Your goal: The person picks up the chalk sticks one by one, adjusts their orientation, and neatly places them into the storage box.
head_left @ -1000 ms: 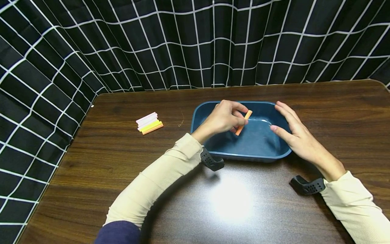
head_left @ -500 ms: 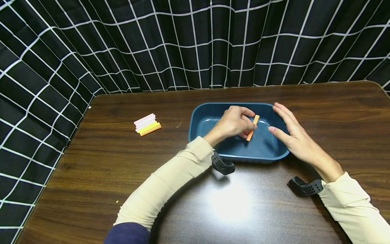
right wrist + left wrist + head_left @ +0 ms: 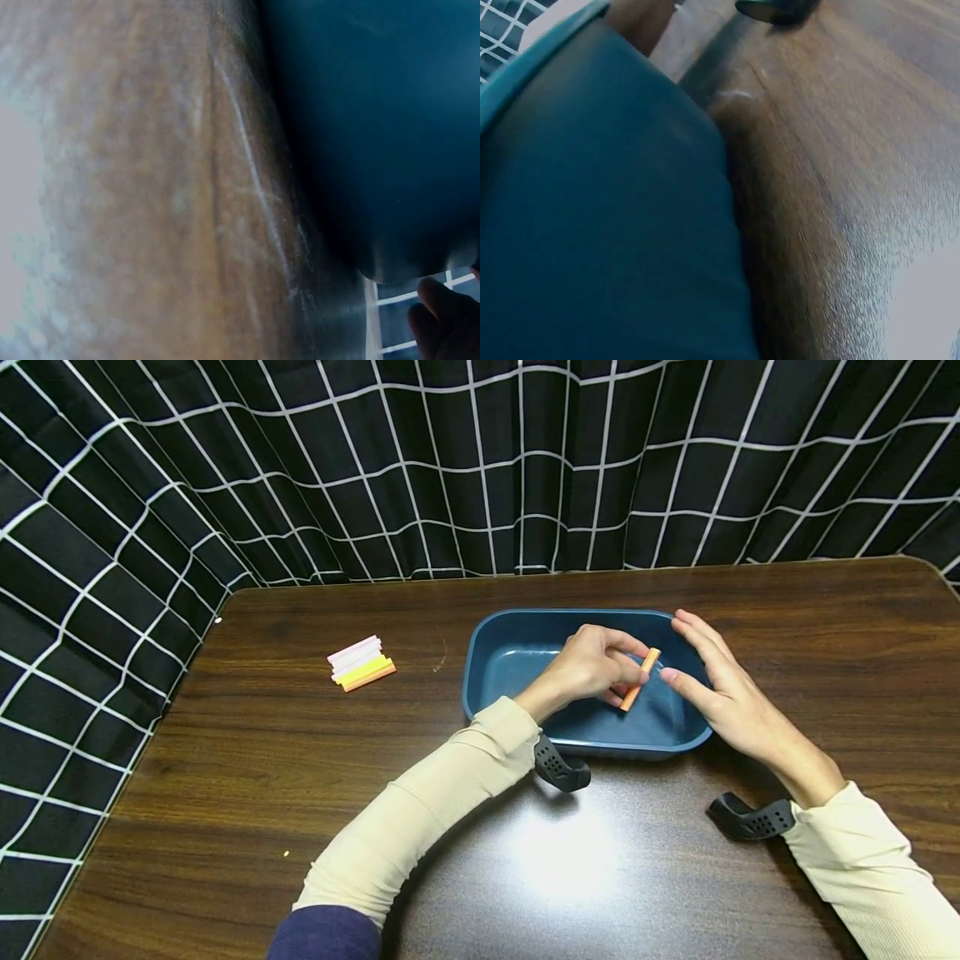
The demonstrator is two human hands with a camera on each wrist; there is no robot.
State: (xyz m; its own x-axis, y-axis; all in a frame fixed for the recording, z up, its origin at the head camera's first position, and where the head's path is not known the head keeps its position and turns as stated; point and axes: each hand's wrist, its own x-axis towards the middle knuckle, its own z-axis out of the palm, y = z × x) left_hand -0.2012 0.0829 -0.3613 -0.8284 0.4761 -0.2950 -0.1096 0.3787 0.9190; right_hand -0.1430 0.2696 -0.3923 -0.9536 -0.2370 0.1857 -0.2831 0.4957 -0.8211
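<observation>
An orange chalk stick (image 3: 641,679) is pinched between the thumb and fingers of my left hand (image 3: 596,664). The hand reaches over the blue plastic basin (image 3: 510,672), and the chalk stands tilted above its right half. My right hand (image 3: 723,697) rests at the basin's right end, fingers fairly straight along the outside of the far corner and thumb over the inside. In the left wrist view only the basin's outer wall (image 3: 615,202) shows large; the chalk is hidden there. The right wrist view has the basin wall too, with dark fingertips (image 3: 442,315) beyond its end.
Left of the basin, several chalk sticks (image 3: 362,663) in pink, white, yellow and orange lie side by side on the brown wooden table (image 3: 240,735). A tiny yellow crumb (image 3: 286,853) lies nearer the front. A black curtain with white grid lines (image 3: 480,468) hangs behind.
My left hand has moved right and slightly nearer over the basin with the orange chalk, closer to my right thumb. The right hand has stayed in place.
</observation>
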